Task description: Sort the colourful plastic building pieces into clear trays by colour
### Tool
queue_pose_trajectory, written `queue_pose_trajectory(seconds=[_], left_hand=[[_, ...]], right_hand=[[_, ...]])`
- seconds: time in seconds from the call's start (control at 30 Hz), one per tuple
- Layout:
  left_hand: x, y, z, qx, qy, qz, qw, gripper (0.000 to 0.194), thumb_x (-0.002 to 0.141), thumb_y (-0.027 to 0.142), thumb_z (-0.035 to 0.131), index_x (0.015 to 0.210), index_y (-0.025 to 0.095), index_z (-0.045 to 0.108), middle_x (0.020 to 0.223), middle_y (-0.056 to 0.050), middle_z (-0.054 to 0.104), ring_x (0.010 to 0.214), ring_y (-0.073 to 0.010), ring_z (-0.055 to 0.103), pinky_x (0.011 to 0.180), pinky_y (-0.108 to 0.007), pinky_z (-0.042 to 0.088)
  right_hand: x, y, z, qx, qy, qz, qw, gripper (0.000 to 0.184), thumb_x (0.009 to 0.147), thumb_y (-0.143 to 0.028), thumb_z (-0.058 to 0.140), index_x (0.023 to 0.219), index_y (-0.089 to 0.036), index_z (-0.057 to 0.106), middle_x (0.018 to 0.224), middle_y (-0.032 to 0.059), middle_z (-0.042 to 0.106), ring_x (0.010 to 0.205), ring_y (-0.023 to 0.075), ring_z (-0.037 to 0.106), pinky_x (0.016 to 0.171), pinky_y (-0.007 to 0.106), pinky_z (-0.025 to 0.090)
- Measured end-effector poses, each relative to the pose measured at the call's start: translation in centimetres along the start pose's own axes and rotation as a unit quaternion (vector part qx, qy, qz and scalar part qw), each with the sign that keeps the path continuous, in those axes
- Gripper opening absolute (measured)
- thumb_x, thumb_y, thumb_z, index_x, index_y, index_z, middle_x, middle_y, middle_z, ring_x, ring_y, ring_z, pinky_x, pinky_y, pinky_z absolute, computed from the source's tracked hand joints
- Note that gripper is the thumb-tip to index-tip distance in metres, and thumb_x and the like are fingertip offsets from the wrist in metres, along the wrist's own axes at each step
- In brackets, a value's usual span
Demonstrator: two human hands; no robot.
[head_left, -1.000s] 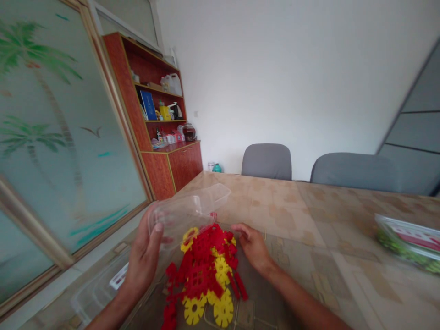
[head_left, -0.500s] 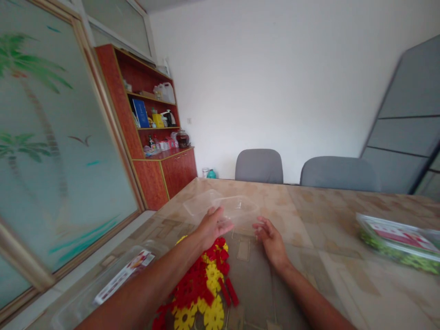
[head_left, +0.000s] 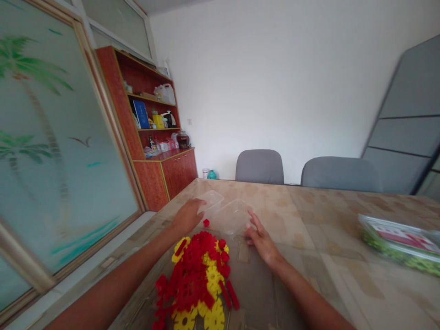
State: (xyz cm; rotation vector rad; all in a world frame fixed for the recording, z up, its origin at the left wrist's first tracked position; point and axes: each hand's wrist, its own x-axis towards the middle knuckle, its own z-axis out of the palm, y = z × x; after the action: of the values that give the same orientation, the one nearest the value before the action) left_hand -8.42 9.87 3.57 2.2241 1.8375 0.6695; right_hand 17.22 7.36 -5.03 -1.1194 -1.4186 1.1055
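Two see-through sections of thin plastic, the left section (head_left: pixel 213 200) and the right section (head_left: pixel 235 216), lie between our hands over the mottled table (head_left: pixel 326 220); we cannot tell whether they are joined. Both are colourless, with rounded corners and rims that catch faint light, so the table's tan pattern shows through them. Our left hand (head_left: pixel 189 215) is at the left section's near edge, thumb and fingers parted, though we cannot tell whether they pinch the rim. Our right hand (head_left: pixel 259 233) is loosely spread at the right section's outer side, its index finger reaching forward. Nearer to us sits a heap of plastic pieces (head_left: pixel 192 277): matte red ones, some with gridlike holes, tangled over yellow notched discs. Two red sticks (head_left: pixel 229 294) lie at its right side, and one small red piece (head_left: pixel 206 222) is apart at the far end. Well to our right, a clear labelled box (head_left: pixel 400 240) shows bright green contents.
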Motion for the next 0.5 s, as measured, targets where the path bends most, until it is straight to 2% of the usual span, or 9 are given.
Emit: queue_pose_trajectory(seconds=[0.1,0.23,0.5], left_hand=[[1.4,-2.2,0.1,0.083,-0.042,0.017,0.995,0.025,0.089,0.023,0.06,0.114,0.016,0.059,0.127,-0.01,0.055,0.119,-0.0268,0.05,0.1,-0.051,0.04],[2.2,-3.8,0.4,0.167,-0.083,0.005,0.982,0.025,0.091,0.028,0.058,0.113,0.015,0.059,0.117,-0.008,0.059,0.104,-0.0234,0.059,0.089,-0.046,0.049],[2.4,-5.4,0.0,0.261,-0.044,-0.098,0.959,0.027,0.092,0.03,0.056,0.115,0.015,0.057,0.114,-0.008,0.06,0.098,-0.022,0.061,0.083,-0.043,0.052]], right_hand=[[0.7,0.4,0.7,-0.025,-0.008,-0.015,1.0,0.058,0.08,-0.047,0.058,0.134,-0.026,0.049,0.138,0.0102,0.045,0.091,0.0206,0.063,0.068,0.031,0.056],[2.2,0.8,1.6,-0.048,-0.01,-0.033,0.998,0.054,0.077,-0.038,0.06,0.129,-0.023,0.054,0.13,0.0099,0.052,0.086,0.0189,0.063,0.069,0.031,0.056],[6.7,0.3,4.5,-0.071,-0.04,-0.072,0.994,0.062,0.073,-0.029,0.06,0.134,-0.02,0.049,0.126,0.009,0.056,0.079,0.0155,0.062,0.082,0.035,0.051]])
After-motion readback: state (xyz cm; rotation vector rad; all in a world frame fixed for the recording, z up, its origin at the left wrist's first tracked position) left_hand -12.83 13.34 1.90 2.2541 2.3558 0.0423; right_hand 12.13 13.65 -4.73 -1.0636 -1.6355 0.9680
